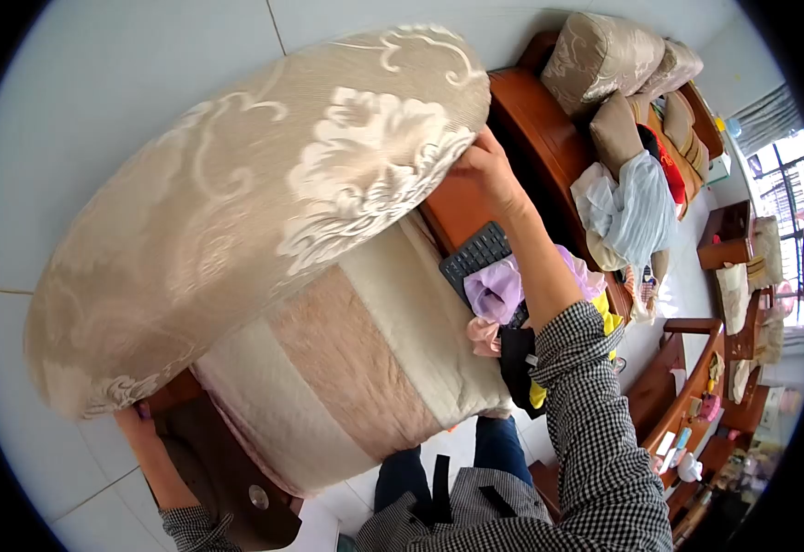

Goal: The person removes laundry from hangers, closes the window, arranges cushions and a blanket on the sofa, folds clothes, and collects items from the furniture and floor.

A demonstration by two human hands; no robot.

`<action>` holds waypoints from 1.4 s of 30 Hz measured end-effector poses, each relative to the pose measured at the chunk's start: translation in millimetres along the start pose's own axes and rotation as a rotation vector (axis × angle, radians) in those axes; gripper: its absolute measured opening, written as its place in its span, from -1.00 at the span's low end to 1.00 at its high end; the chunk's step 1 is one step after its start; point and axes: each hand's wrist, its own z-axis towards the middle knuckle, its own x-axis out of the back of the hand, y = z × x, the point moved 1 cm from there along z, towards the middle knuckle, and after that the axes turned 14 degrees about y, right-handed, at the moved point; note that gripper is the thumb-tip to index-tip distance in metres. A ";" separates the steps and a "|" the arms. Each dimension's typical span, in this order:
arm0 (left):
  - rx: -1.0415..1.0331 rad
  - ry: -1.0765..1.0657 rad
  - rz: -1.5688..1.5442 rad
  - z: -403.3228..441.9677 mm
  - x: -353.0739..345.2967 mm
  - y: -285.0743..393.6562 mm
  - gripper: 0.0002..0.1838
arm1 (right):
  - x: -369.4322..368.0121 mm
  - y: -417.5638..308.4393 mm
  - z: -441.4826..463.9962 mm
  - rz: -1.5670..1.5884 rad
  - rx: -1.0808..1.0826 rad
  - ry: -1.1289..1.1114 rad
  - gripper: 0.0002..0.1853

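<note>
Toward one o'clock, the right hand (485, 166) grips the cushion (254, 202); toward eight, left hand (132, 419), hold uncertain; toward four, unreadable tag (532, 361).

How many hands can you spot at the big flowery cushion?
2. The right hand holds the edge near the right end of the flowery cushion. The left hand is at the lower left end, mostly hidden by it.
</note>
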 end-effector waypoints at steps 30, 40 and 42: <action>0.196 -1.092 0.566 -497.0 -71.9 -239.8 -0.66 | 236.4 62.8 -288.6 -1.261 0.363 0.511 -0.69; 0.740 -1.078 0.153 -606.8 -105.3 -167.5 -0.61 | 213.0 -28.5 -318.4 -0.450 0.499 0.058 -0.70; 0.273 -1.186 0.090 -598.1 -91.5 -146.8 -0.69 | 222.2 -53.2 -332.1 -0.350 0.607 -0.024 -0.57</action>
